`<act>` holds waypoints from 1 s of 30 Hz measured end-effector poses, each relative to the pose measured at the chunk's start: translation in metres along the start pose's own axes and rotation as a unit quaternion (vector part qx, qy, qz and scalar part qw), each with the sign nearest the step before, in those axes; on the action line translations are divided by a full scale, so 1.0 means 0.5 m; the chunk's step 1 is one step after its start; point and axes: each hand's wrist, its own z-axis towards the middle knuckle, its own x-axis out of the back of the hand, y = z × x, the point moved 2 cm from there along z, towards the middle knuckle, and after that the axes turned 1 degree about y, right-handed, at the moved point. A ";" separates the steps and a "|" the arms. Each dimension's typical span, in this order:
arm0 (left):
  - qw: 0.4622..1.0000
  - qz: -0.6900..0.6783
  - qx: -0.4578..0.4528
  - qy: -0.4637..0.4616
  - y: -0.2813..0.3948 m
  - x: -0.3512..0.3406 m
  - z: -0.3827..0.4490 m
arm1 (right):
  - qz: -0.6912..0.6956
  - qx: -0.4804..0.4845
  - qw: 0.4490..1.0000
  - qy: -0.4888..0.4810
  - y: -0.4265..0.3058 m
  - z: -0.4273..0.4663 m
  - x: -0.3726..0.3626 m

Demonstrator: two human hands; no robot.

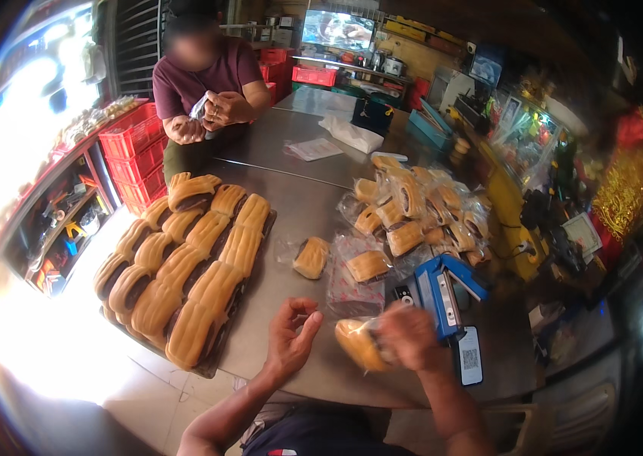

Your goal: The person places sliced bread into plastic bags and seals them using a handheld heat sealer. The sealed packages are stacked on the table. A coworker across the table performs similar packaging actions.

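My right hand (412, 336), blurred, grips a filled bread roll (362, 343) in clear plastic above the front of the steel table (298, 373). To its left, my left hand (295, 336) is raised with thumb and fingers apart and nothing in it. Just beyond lie a bagged roll (369, 266) on a printed plastic bag (355, 297) and another wrapped roll (311, 258). Right of my right hand stands a blue impulse sealer (438, 296) with its arm lifted. Unwrapped rolls with dark filling (164, 273) sit in rows on a dark tray (236, 313) at left.
A pile of bagged rolls (407, 199) covers the table's right side. A phone (470, 356) lies below the sealer. Across the table, a person (207, 85) handles a plastic piece (200, 108). Red crates (133, 159) are stacked at left. A white bag (351, 134) lies farther back.
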 end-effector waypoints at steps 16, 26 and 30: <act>0.853 -0.394 0.282 -0.196 -0.003 -0.069 0.005 | -0.293 0.046 0.952 0.082 -0.003 0.000 0.018; 0.857 -0.289 0.358 -0.232 -0.020 -0.163 -0.001 | -0.034 -0.147 0.948 0.280 0.060 -0.080 0.065; 0.847 -0.280 0.381 -0.243 -0.056 -0.245 0.023 | -0.192 -0.114 0.923 0.312 0.069 -0.116 0.175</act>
